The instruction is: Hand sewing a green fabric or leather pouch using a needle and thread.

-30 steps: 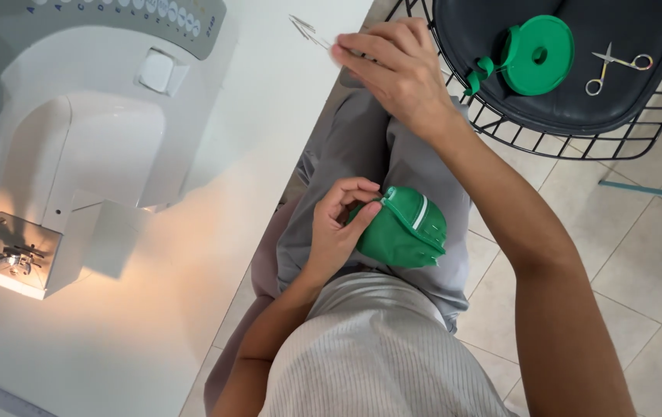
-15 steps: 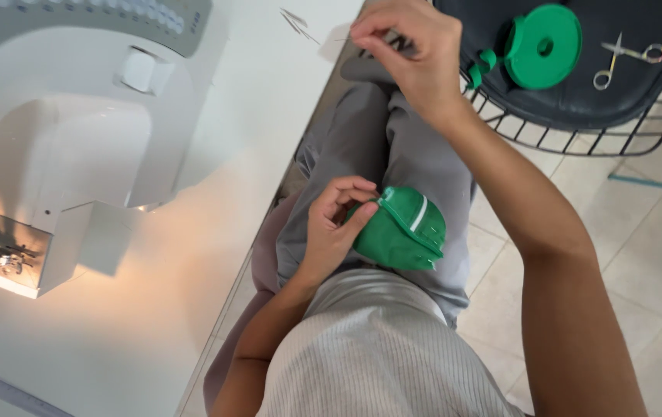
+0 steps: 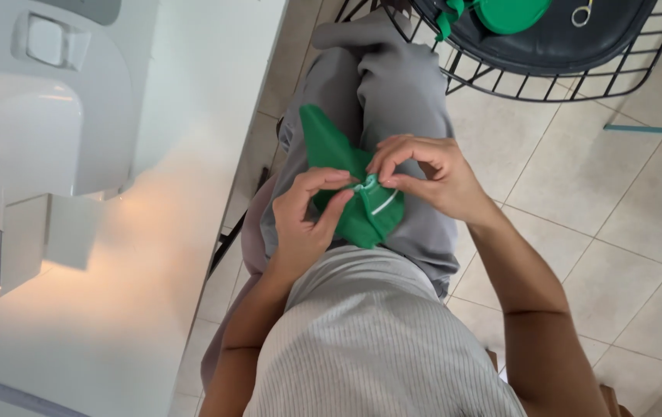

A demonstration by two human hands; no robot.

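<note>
Over the lap, the green fabric piece point(image 3: 346, 185) lies lengthwise along the thigh. Left hand point(image 3: 308, 220) pinches its near end; right hand point(image 3: 423, 174) pinches just beside it at the white-trimmed edge, fingertips nearly touching.

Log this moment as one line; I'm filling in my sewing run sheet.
left hand: pinching green fabric piece | right hand: pinching same piece at its white-edged seam | piece: on lap | sewing machine: lit, untouched

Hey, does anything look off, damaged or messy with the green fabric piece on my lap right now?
Nothing stands out. Both hands, left and right, pinch the green fabric on the lap; no tear or spill shows.
</note>
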